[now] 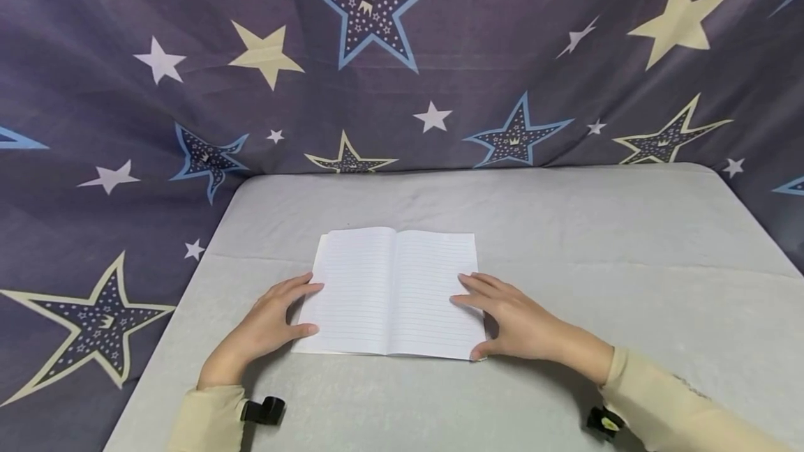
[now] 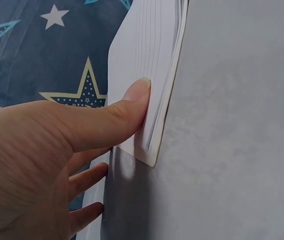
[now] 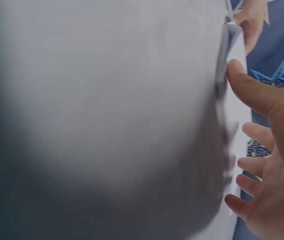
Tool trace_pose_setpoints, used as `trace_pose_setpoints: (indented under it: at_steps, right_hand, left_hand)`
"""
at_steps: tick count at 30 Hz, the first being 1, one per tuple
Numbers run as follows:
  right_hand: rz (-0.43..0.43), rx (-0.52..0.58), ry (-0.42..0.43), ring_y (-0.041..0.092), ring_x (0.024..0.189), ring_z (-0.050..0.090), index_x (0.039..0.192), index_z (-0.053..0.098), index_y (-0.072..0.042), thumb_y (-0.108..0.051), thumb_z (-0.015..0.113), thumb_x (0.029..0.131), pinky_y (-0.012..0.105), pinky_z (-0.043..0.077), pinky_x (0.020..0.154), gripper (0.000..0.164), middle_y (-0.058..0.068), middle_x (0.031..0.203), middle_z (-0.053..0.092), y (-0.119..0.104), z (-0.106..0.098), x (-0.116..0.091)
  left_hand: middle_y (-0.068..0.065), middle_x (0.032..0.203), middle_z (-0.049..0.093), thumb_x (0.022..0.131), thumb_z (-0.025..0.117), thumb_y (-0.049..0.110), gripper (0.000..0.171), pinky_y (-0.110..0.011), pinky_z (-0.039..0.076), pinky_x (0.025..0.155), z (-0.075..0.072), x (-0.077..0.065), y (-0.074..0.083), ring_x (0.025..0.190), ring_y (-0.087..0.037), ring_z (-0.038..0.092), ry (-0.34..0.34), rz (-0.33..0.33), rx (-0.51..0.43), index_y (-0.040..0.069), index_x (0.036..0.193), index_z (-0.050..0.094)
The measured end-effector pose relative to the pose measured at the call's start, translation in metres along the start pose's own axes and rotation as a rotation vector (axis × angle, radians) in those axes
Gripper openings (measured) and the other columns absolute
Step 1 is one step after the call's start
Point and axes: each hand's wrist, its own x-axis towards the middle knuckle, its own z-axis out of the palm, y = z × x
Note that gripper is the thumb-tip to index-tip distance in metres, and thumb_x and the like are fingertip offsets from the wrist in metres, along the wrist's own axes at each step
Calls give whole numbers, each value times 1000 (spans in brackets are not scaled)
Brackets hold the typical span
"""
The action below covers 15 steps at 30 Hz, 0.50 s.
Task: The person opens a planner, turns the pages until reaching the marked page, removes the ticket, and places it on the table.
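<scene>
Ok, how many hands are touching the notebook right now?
2. The left hand touches the notebook at its left edge; the right hand rests on the right page.

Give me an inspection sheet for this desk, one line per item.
Surface: grey table, creased covering.
Job's things: notebook lying open, blank lined pages up.
Clutter: nothing seen.
Grippers: left hand with its thumb against the notebook's left edge; right hand with straight fingers on the right page, thumb at the near corner.
Cables: nothing seen; black wrist mounts on both sleeves.
Surroundings: dark star-printed cloth behind and beside the table.
</scene>
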Motion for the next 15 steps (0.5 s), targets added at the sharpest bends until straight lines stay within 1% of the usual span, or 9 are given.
trace_pose_setpoints:
  at_steps: [5, 9, 15]
  right_hand:
    - [-5, 9, 10, 39, 142, 33, 138, 60, -12, -51, 86, 67, 60, 33, 109, 85, 16, 155, 38, 3, 5, -5]
    - [12, 9, 20, 38, 142, 32, 136, 61, -14, -50, 86, 67, 59, 32, 109, 82, 14, 155, 38, 2, 7, -6]
    - [23, -25, 43, 37, 140, 37, 132, 65, -14, -49, 84, 71, 59, 36, 107, 74, 14, 152, 43, -2, 7, -6]
  left_hand:
    - [-21, 149, 43, 79, 84, 23, 67, -70, 30, 103, -1, -1, 0, 136, -47, 35, -9, -1, -5, 8, 138, 57]
    - [-21, 149, 43, 79, 84, 22, 66, -69, 31, 104, 0, -1, -1, 136, -47, 35, -9, 3, -7, 8, 138, 57]
    - [-21, 149, 43, 79, 84, 21, 66, -69, 31, 104, 0, -1, 0, 136, -47, 35, -8, -1, -6, 8, 138, 57]
